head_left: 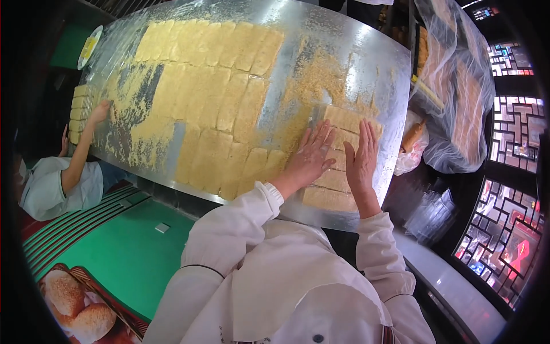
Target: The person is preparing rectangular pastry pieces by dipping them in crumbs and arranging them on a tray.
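Observation:
A column of flat, crumb-coated dough strips (329, 199) lies near the right end of the metal table (395, 71). My left hand (312, 152) reaches over the left side of this column, palm down, fingers stretched out and dusted with crumbs. Along the right side rests my right hand (361, 157), its fingers straight and pointing away from me. The strips pass between and partly under both hands. Left of my hands, several rows of similar dough pieces (209, 97) cover the middle of the table.
Loose crumbs (315, 77) are scattered over the metal. At the left end, another person's hand (101, 110) is beside a container of pieces (81, 103); a white plate (86, 60) lies beyond. Plastic-covered trays (467, 109) and a plastic bag (405, 163) stand off the right edge.

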The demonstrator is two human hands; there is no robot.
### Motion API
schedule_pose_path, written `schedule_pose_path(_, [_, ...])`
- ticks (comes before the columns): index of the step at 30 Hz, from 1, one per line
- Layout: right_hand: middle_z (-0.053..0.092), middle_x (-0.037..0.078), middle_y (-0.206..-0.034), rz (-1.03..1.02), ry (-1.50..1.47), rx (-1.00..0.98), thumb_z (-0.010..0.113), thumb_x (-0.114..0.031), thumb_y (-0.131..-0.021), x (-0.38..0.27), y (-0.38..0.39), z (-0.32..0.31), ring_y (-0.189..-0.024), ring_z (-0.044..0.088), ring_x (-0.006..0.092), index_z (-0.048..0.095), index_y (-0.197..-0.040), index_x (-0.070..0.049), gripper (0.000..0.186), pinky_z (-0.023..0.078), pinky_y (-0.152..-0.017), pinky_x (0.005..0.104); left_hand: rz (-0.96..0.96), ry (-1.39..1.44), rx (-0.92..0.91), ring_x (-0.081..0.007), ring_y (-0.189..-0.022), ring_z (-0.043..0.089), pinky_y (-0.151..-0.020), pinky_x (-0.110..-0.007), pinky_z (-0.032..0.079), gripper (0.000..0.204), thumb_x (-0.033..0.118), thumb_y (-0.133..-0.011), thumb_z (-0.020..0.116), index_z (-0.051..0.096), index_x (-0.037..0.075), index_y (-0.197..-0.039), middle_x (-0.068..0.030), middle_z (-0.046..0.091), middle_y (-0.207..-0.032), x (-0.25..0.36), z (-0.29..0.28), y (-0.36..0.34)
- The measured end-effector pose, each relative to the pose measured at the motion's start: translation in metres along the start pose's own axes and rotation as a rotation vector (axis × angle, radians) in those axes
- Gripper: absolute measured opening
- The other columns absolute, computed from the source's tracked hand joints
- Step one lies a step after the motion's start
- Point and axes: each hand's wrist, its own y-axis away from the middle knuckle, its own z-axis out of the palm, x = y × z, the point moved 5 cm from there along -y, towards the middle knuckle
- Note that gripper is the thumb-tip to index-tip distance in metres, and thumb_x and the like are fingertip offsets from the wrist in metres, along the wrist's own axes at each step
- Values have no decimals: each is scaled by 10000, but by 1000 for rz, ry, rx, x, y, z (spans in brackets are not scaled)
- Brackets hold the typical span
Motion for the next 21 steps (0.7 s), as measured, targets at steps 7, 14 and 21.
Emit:
schedule_pose_path(7, [623,164,-1169,-63,-353,-357,691,-178,-876,-98,-125,135,-1100,573,368,597,-1259,-56,413,477,-926,421,-207,210,98,-387,-1462,244,-1189,-497,229,697,136,-907,625,307,59,-1523,-190,192,-1613,-49,-64,80])
schedule_pose_path(14, [593,175,-1187,-73,-107,-455,732,-168,-793,-136,-175,199,-1134,543,380,592,-1257,-64,495,472,-979,429,-281,303,242,-420,-1368,370,-1123,-486,325,598,106,-876,617,441,26,-1441,-225,324,-1547,-93,-105,153])
schedule_pose_path(21, [596,200,-1143,64,-97,-616,769,-270,-765,-141,-168,217,-1146,543,369,596,-1076,-23,433,478,-952,435,-284,343,243,-447,-1342,396,-1120,-494,341,558,45,-845,615,495,1,-1389,-248,344,-1529,-111,-116,172])
